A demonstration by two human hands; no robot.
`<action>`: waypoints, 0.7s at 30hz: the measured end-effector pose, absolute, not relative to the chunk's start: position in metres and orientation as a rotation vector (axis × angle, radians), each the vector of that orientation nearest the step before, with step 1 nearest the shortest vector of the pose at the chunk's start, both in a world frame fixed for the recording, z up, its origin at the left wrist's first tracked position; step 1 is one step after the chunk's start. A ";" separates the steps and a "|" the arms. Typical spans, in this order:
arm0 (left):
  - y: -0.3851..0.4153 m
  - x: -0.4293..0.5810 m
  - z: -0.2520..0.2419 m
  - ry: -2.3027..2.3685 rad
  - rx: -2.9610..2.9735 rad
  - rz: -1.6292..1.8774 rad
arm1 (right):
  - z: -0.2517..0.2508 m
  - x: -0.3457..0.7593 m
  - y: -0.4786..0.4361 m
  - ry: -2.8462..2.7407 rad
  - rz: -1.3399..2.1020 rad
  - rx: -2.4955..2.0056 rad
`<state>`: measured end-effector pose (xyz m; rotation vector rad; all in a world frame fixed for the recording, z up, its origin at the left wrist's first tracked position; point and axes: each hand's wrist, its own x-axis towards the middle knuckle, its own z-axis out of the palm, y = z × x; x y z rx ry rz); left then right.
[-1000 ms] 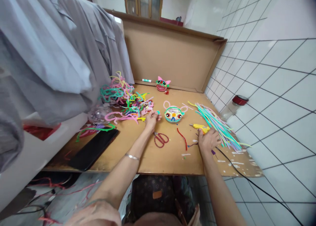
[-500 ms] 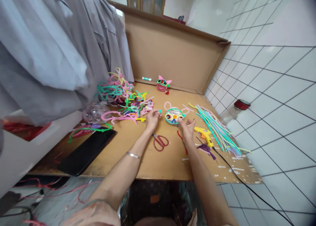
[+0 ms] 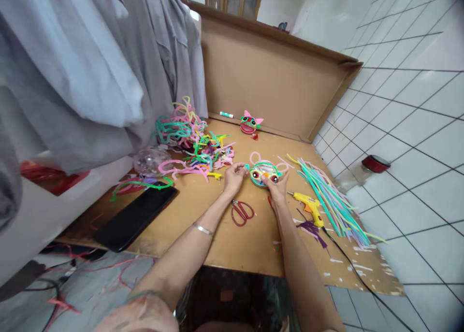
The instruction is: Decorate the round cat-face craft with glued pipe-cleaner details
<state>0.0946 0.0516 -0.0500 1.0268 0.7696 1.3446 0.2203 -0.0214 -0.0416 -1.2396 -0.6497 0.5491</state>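
A round face made of pipe cleaners (image 3: 259,174), with red and black eyes and a green rim, lies on the table. My right hand (image 3: 276,186) is on its lower right side, thumb across the front near the orange nose, fingers pressed to it. Just left of the face, my left hand (image 3: 235,177) pinches a small teal curl (image 3: 247,168) at the rim. Red-handled scissors (image 3: 242,212) rest below my left hand. A pink loop (image 3: 255,158) shows behind the face. The yellow glue gun (image 3: 309,207) lies right of my right hand.
Tangled pipe cleaners (image 3: 181,129) heap at the back left, near a black phone (image 3: 136,217). Straight pipe cleaners (image 3: 328,199) and a red-lidded jar (image 3: 376,164) are at the right. A finished-looking red face (image 3: 249,123) and a glue stick (image 3: 226,114) sit by the cardboard wall (image 3: 264,76).
The view has shifted, so the table appears lower and farther right. My right hand has moved left over the face, its thumb now near the nose. My left hand still pinches the teal curl, closer to the rim.
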 end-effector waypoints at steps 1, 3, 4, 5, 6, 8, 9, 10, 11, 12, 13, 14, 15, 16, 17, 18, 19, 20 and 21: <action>0.052 0.095 -0.050 0.793 1.048 1.352 | -0.041 0.220 -0.023 -0.648 0.570 -1.230; 0.053 0.094 -0.051 0.849 1.097 1.373 | -0.039 0.220 -0.024 -0.634 0.596 -1.218; 0.054 0.093 -0.052 0.875 1.120 1.382 | -0.039 0.221 -0.024 -0.624 0.603 -1.211; 0.055 0.093 -0.052 0.896 1.139 1.385 | -0.039 0.221 -0.025 -0.616 0.608 -1.202; 0.055 0.092 -0.052 0.910 1.156 1.385 | -0.039 0.222 -0.025 -0.612 0.615 -1.193; 0.056 0.092 -0.052 0.921 1.179 1.376 | -0.040 0.224 -0.025 -0.607 0.629 -1.187; 0.056 0.092 -0.052 0.921 1.186 1.371 | -0.040 0.224 -0.026 -0.604 0.634 -1.192; 0.055 0.092 -0.051 0.918 1.192 1.369 | -0.041 0.224 -0.026 -0.602 0.637 -1.200; 0.054 0.092 -0.051 0.912 1.198 1.366 | -0.042 0.225 -0.026 -0.600 0.639 -1.207; 0.054 0.092 -0.050 0.905 1.205 1.364 | -0.043 0.224 -0.027 -0.601 0.638 -1.209; 0.053 0.092 -0.050 0.898 1.212 1.363 | -0.043 0.224 -0.027 -0.606 0.634 -1.208; 0.052 0.092 -0.049 0.894 1.218 1.361 | -0.044 0.224 -0.027 -0.612 0.626 -1.204; 0.051 0.092 -0.048 0.891 1.222 1.358 | -0.045 0.224 -0.027 -0.617 0.616 -1.200; 0.051 0.091 -0.048 0.890 1.224 1.355 | -0.046 0.224 -0.027 -0.622 0.605 -1.196; 0.051 0.091 -0.048 0.888 1.224 1.352 | -0.047 0.225 -0.027 -0.627 0.596 -1.192; 0.050 0.091 -0.048 0.886 1.220 1.352 | -0.048 0.225 -0.027 -0.633 0.591 -1.189; 0.050 0.091 -0.048 0.883 1.212 1.351 | -0.049 0.225 -0.027 -0.641 0.590 -1.187; 0.050 0.092 -0.048 0.876 1.200 1.350 | -0.049 0.225 -0.026 -0.647 0.591 -1.184; 0.050 0.092 -0.048 0.869 1.185 1.351 | -0.050 0.225 -0.026 -0.652 0.592 -1.183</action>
